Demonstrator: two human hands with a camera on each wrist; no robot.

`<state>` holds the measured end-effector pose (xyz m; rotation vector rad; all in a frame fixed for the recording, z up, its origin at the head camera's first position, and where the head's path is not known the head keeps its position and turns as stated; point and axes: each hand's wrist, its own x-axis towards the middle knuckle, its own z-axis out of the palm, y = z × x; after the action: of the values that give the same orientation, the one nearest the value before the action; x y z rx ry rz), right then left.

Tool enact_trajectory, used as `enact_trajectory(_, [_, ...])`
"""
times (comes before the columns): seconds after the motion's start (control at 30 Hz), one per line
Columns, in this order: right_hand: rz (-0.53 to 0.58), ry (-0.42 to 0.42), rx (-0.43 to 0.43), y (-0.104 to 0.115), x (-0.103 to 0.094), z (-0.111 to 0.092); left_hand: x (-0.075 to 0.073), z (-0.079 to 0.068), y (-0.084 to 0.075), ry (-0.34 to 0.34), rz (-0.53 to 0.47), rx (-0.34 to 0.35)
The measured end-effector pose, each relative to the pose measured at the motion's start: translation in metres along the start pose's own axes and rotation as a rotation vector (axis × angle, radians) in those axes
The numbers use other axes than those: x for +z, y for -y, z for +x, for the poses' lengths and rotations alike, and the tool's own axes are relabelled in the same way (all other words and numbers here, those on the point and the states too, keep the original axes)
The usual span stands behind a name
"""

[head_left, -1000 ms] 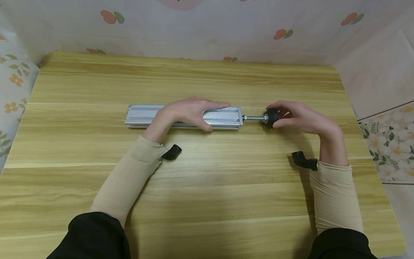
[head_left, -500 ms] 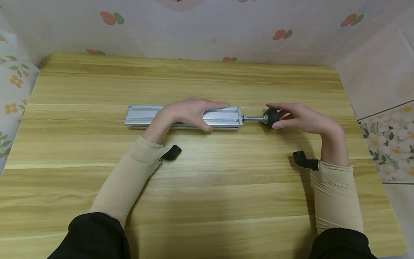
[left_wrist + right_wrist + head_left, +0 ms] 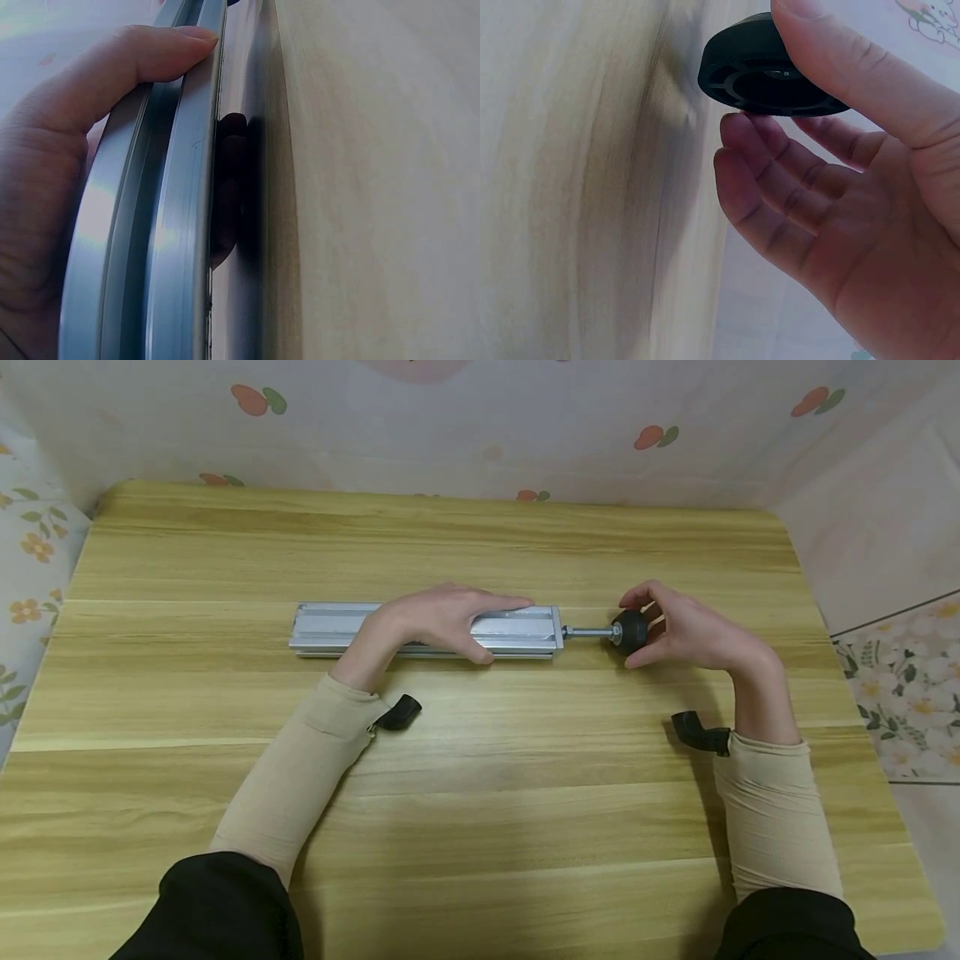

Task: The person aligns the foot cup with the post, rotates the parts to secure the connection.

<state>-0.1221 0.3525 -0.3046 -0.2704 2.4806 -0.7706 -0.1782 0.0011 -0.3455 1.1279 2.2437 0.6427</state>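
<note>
A silver aluminium profile (image 3: pixel 330 628) lies lengthwise across the table. My left hand (image 3: pixel 438 617) reaches over it and grips it, thumb on the near side. In the left wrist view, shaded fingertips (image 3: pixel 231 150) show under the profile's edge. From the profile's right end plate juts a threaded rod (image 3: pixel 590 633) with nuts, ending in a round black levelling foot (image 3: pixel 632 632). Around that foot curl the thumb and fingers of my right hand (image 3: pixel 697 631). The right wrist view shows the thumb against the foot's rim (image 3: pixel 742 64) and other fingers bent below its hollow underside.
The wood-grain table (image 3: pixel 480 827) extends around both arms. Behind it hangs a pale fruit-patterned cloth (image 3: pixel 450 435). Black camera mounts stick out from the left sleeve (image 3: pixel 399 713) and the right sleeve (image 3: pixel 697 732).
The right hand's index finger has risen and bent more, and its thumb has shifted slightly down and left around the foot. The left hand and profile stay put.
</note>
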Motion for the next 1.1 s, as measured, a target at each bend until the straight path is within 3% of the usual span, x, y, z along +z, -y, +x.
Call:
enact_trajectory(0.5, [-0.013,-0.023,-0.024,0.0,-0.002,-0.007,-0.001,-0.001,0.001,-0.002,-0.003,0.004])
enact_trajectory(0.93, [-0.117,0.006,-0.073,-0.005,-0.007,-0.011,-0.001,0.0,0.0,-0.002,-0.002,0.005])
enact_trajectory(1.1, [-0.146,0.014,-0.056,-0.004,-0.007,-0.01,-0.001,-0.001,0.0,0.0,-0.01,0.004])
